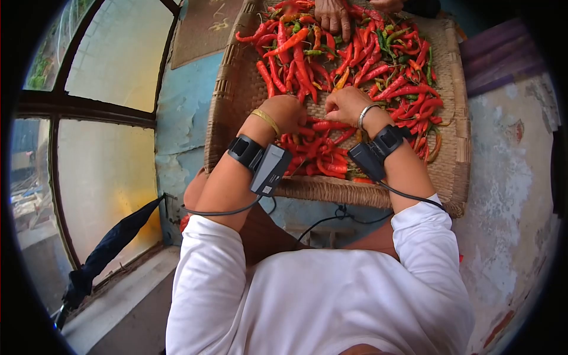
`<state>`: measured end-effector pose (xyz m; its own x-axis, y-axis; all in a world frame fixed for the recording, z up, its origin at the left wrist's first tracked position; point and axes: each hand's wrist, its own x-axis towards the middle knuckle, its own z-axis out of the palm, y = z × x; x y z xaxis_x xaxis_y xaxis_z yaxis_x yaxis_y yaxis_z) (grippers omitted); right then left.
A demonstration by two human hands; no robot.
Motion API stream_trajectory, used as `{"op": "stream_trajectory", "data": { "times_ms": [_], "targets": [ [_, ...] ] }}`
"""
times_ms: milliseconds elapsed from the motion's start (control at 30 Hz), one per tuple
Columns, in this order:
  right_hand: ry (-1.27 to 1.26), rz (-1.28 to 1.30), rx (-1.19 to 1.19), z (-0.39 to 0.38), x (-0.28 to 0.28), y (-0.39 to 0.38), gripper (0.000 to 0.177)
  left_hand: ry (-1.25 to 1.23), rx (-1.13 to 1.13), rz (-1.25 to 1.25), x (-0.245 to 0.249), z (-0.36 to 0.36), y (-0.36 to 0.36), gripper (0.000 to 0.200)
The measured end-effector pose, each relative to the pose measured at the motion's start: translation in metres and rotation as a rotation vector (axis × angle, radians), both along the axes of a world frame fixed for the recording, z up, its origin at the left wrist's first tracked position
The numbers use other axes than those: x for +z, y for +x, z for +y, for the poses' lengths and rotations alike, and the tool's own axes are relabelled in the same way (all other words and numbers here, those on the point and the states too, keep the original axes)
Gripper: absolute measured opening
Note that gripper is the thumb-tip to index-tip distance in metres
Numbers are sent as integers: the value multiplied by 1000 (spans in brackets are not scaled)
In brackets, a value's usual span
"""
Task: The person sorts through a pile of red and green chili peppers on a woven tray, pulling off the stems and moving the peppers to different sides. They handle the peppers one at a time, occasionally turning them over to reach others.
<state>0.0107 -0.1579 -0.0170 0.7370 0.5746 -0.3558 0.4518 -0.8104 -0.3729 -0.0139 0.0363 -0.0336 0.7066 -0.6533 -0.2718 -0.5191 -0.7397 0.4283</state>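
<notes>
Chillies: heap of long red chilli peppers (331,65), with a few green and orange ones mixed in, spread over a wide flat woven straw tray (455,171) from its near rim to its far edge.
Tray: lies in front of the person, with its near rim just above the lap.
Left hand: the left hand (285,112) lies knuckles up on the chillies in the near part of the tray. Its fingers curl down into the heap and are hidden, so I cannot tell whether they grip a pepper.
Right hand: the right hand (348,105) sits just beside the left, fingers bent down onto the red peppers. Whether it is closed on one cannot be told.
Wrists: a thin gold bangle (266,121) on the left and a silver bangle (365,115) on the right. Each forearm carries a black strapped sensor box (269,168) with a black cable.
Other person: another person's hand (333,18) rests on the chillies at the far edge.
Surroundings: a folded dark umbrella (112,242) leans below the arched window (106,65) on the left.
</notes>
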Motion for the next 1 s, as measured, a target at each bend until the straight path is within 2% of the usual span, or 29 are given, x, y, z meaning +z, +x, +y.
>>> {"op": "stream_trajectory", "data": {
  "times_ms": [33,100,167,200,333,400,433,467,533,600,633,667,733,800,833,867,933,1000],
  "targets": [
    [-1,2,3,7,0,-7,18,-18,-7,-16,-2,1,0,17],
    [-304,-78,127,16,1,-15,17,-38,-12,-33,5,-1,-1,16],
    [-340,-86,152,17,0,-19,19,119,13,-3,12,-7,-1,13],
    [-374,-94,176,18,-1,-20,21,118,15,-3,8,-5,-1,13],
    [-363,-184,136,18,-8,-25,23,40,35,-153,-3,-4,3,12],
    [-226,-133,128,12,-3,-19,21,7,39,-218,6,-6,5,11],
    [-159,-82,12,9,2,-16,17,-5,127,-250,10,-6,5,10],
    [-163,-85,16,5,5,-12,17,-19,216,-280,13,-6,4,9],
    [160,-18,-232,-9,9,-1,16,-104,267,-304,14,-5,6,9],
    [406,-11,-348,-21,13,8,15,-191,312,-334,15,-6,7,9],
    [478,108,-433,-26,19,16,14,-195,328,-328,16,-6,7,8],
    [540,69,-482,-29,27,19,16,-199,344,-322,17,-6,6,8],
    [893,157,-680,-35,45,21,31,-184,333,-314,19,-7,7,10],
    [1329,-22,-854,-33,40,25,54,-197,362,-367,22,-9,5,8],
    [1121,-108,-855,-36,37,25,66,-206,365,-373,23,-10,5,8],
    [933,-181,-809,-34,28,22,59,-269,348,-391,25,-11,5,10],
    [567,-88,-535,-22,18,2,53,-341,332,-413,29,-14,3,11],
    [77,-105,-173,-9,2,-17,43,-238,241,-309,31,-13,1,16]
  ]
}}
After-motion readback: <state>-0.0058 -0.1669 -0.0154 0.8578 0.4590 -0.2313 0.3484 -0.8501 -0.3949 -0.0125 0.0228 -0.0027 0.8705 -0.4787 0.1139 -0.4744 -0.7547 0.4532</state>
